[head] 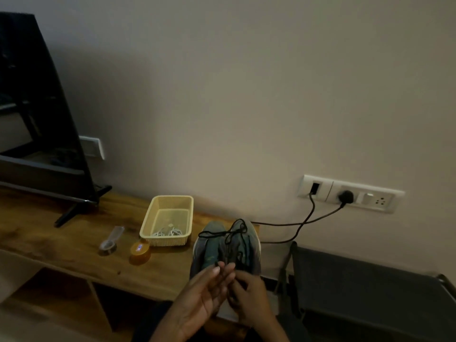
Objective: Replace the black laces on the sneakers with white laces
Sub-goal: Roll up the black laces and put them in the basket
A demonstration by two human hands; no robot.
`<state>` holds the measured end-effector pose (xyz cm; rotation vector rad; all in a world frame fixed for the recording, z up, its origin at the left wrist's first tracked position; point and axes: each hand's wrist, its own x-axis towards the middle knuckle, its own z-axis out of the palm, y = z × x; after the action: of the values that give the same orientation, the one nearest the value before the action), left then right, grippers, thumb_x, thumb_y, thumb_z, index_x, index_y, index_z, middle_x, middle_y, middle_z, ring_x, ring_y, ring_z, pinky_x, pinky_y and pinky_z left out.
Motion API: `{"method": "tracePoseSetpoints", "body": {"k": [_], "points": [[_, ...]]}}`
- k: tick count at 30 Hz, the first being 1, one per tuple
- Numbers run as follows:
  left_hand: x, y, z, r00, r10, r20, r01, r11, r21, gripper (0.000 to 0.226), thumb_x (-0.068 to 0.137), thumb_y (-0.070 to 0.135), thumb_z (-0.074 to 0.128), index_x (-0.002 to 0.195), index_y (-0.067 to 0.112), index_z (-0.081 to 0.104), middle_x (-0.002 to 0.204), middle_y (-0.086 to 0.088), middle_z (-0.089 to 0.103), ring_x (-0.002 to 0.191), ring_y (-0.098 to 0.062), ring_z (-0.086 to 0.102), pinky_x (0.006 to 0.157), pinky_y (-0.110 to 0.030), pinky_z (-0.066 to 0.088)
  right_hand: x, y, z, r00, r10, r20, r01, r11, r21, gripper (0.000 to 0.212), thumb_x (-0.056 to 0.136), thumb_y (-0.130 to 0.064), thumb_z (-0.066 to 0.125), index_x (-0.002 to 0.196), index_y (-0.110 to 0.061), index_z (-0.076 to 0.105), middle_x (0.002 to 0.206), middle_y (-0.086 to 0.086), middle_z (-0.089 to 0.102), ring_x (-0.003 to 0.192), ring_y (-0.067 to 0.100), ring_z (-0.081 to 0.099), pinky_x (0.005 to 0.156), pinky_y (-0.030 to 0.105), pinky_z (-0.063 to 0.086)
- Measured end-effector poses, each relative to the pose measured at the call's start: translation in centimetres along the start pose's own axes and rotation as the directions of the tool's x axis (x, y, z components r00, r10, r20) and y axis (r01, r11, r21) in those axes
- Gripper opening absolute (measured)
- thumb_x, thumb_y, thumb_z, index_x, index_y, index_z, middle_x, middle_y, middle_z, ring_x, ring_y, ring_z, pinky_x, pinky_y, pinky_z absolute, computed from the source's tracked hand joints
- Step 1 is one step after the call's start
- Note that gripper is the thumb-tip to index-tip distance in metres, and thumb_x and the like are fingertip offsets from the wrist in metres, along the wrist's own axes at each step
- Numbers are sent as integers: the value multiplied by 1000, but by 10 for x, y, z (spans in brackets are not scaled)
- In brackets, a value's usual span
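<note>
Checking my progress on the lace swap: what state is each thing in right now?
sneakers, side by side at the table edge
black laces, untied, loose, partly threaded
white laces, bundled in the basket
left hand, open, fingers straight
right hand, pinching the black laces
television, screen dark
orange tub, lid on
wall sockets, two plugs in

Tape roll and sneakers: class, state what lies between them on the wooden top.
In the head view, a round orange tin lies between the tape roll and the sneakers, just before the yellow basket.
</note>
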<state>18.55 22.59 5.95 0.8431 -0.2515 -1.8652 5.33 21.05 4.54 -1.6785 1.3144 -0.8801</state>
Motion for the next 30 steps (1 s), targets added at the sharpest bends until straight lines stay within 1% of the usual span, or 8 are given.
{"method": "tracePoseSetpoints", "body": {"k": [5,10,13,16,19,22,27,30], "points": [[11,3,-9,964,219,-152,-217,976,30,11,95,6,44,99,2,54,105,-17,70,84,-19,72,31,-14,36,-4,4,-6,997,69,25,-62,975,-214,40,80,-28,72,48,-49,58,54,-35,55,65,-14,55,63,4,38],[15,0,-15,883,418,-213,-292,845,448,10,94,4,51,99,0,58,89,-8,75,79,-12,72,38,-15,39,-13,-19,-24,974,60,218,6,956,-292,28,80,-29,72,62,-43,56,64,-31,59,73,-17,54,69,-1,36],[16,-4,-10,908,384,-169,-253,822,509,8,90,2,57,96,-1,63,76,-7,74,73,-15,71,56,-26,55,-10,-41,-32,979,10,204,30,981,-190,26,86,-19,66,73,-40,60,73,-16,63,76,-10,58,70,6,43],[14,-4,-8,943,310,-119,-193,804,562,10,89,-1,58,89,5,66,63,1,71,56,-9,66,46,-21,51,0,-54,-38,984,-22,174,53,983,-177,20,91,-17,60,76,-31,61,76,-12,61,73,-6,57,67,10,45],[8,-3,-2,992,123,15,-114,861,496,15,93,-1,50,94,1,65,71,-9,72,53,-14,66,36,-21,41,17,-52,-40,991,-58,122,77,984,-161,17,93,-14,56,78,-21,61,73,-7,59,70,1,56,68,22,46],[4,2,-3,997,28,71,-45,970,240,19,92,0,47,99,-5,64,79,-18,71,62,-22,69,32,-19,37,30,-41,-37,996,-63,70,72,987,-141,19,93,-14,56,77,-22,62,74,-5,60,75,10,56,72,27,46],[4,10,-7,992,124,37,-123,992,-35,24,86,2,48,106,-3,60,90,-16,73,70,-20,72,33,-16,40,19,-24,-15,990,41,132,-22,990,-141,25,94,-16,55,75,-30,64,68,-11,62,68,-3,56,65,14,44],[10,10,-15,970,233,-63,-233,972,15,22,91,3,46,109,1,59,97,-12,73,81,-17,72,34,-13,38,6,-19,-10,973,91,211,-42,973,-225,19,91,-15,59,76,-25,64,72,-5,62,64,-1,55,66,17,45]]}}
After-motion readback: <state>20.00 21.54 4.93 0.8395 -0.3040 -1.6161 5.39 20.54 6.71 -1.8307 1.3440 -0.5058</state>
